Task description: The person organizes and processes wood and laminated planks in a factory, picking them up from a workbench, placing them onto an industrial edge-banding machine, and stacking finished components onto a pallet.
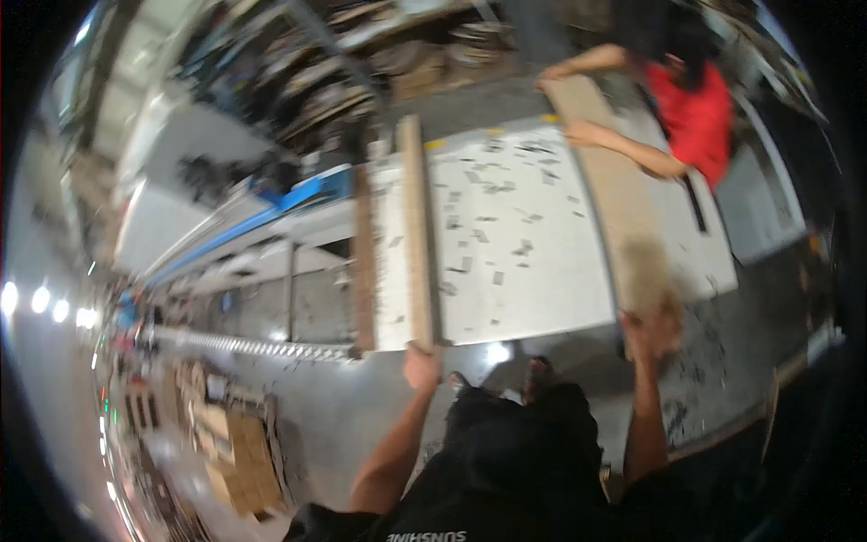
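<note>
My left hand (422, 366) is closed round the near end of a long narrow wooden plank (414, 226), which lies lengthwise across a white tabletop (524, 298) strewn with small dark marks or scraps. At the near end of a wider tan board (619, 199) is my right hand (654, 330), its fingers smeared by motion. A pale tan patch (645, 275) shows just beyond that hand, too blurred to name. On the far right, a co-worker in a red shirt (704, 122) has both hands on the wide board, one at its far end and one along its edge.
A brown strip (363, 262) runs along the table's left edge, beside a machine with a blue rail (217, 239). Shelves with stacked pieces (424, 59) stand at the back. Cardboard boxes (235, 456) sit on the floor at lower left. A dark bar (694, 203) lies near the co-worker.
</note>
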